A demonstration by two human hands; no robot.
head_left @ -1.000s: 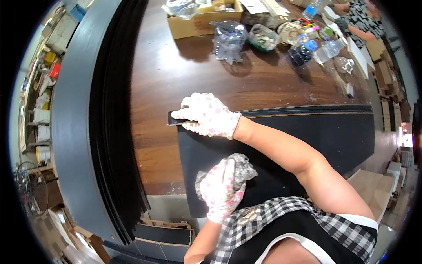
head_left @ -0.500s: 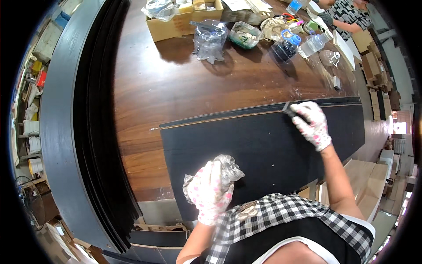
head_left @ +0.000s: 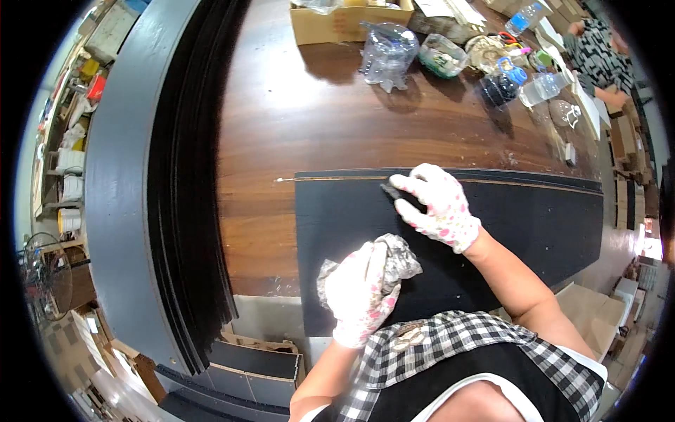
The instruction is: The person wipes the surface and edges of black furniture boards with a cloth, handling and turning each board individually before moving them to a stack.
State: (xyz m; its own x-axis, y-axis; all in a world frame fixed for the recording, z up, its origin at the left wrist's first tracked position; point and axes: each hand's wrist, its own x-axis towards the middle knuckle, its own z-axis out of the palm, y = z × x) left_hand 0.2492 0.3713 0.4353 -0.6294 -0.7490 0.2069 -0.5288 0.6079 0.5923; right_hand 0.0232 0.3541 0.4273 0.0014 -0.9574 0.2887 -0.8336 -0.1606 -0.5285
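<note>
A long black panel (head_left: 520, 232) lies on the brown wooden table (head_left: 267, 133), a narrow strip of another dark board showing beyond its far edge. My right hand (head_left: 443, 211), in a white glove with pink spots, is closed on a small dark flat piece (head_left: 389, 190) at that far edge. Its exact kind is partly hidden by my fingers. Nearer to me, my left hand (head_left: 362, 295), gloved alike, grips a crumpled grey rag (head_left: 402, 261) over the near part of the panel.
Long dark boards (head_left: 186, 155) stand stacked along the left. Across the table are a cardboard box (head_left: 344, 27), a cut clear plastic container (head_left: 389, 55), a bowl (head_left: 443, 56), a dark-filled bottle (head_left: 500, 86) and clear bottles (head_left: 545, 90). A person (head_left: 598, 56) is at the far right.
My right hand has slid leftward along the panel's far edge with the small dark piece, coming closer to my left hand. My left hand still grips the rag. The whole view has shifted.
</note>
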